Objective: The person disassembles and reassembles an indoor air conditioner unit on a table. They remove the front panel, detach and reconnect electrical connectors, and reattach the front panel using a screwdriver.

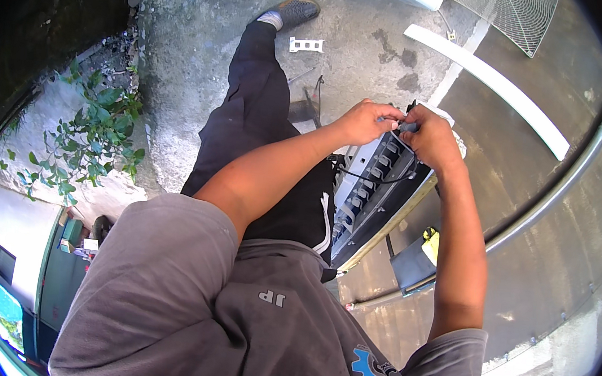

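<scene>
Grey small part in the right hand, the left hand close beside it.

The hands nearly meet at the fingertips over the far end of a long black-and-white slatted housing; whether the left pinches anything, I cannot tell. The housing's long axis runs from beside the person's hip, away and rightward. Beyond lie a white rectangular frame and a long white strip.
</scene>
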Available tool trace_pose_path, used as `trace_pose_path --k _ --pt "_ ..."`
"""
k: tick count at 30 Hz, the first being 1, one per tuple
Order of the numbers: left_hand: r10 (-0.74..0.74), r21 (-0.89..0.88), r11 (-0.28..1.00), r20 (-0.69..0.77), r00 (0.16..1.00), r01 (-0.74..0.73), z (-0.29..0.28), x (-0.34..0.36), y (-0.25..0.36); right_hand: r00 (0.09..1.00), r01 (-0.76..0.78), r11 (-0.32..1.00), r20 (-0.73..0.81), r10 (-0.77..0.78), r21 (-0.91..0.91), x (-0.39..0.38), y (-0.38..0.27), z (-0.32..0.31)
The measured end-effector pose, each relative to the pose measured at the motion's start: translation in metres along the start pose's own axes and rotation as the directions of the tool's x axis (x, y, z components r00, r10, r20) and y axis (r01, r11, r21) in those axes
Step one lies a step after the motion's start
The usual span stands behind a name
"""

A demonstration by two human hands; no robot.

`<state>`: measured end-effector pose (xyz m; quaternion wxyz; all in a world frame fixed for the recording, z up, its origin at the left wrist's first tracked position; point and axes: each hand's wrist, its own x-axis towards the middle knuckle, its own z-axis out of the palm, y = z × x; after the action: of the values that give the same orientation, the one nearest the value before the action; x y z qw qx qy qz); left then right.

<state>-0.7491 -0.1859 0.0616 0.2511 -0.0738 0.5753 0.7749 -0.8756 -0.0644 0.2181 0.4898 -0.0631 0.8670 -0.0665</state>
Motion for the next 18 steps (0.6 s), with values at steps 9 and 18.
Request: trace_pose_path --k 9,18 --pt "-0.091 0.073 0.993 0.044 0.995 0.088 -0.011 -0.003 -0.005 0.97 -0.17 0.969 -0.143 0.197 0.181 -0.005 0.004 0.011" --pt "-0.182 -0.219 0.962 -0.068 0.981 0.163 0.0 -0.004 -0.008 0.949 -0.196 0.978 -0.239 0.207 0.072 -0.008 -0.011 0.022"
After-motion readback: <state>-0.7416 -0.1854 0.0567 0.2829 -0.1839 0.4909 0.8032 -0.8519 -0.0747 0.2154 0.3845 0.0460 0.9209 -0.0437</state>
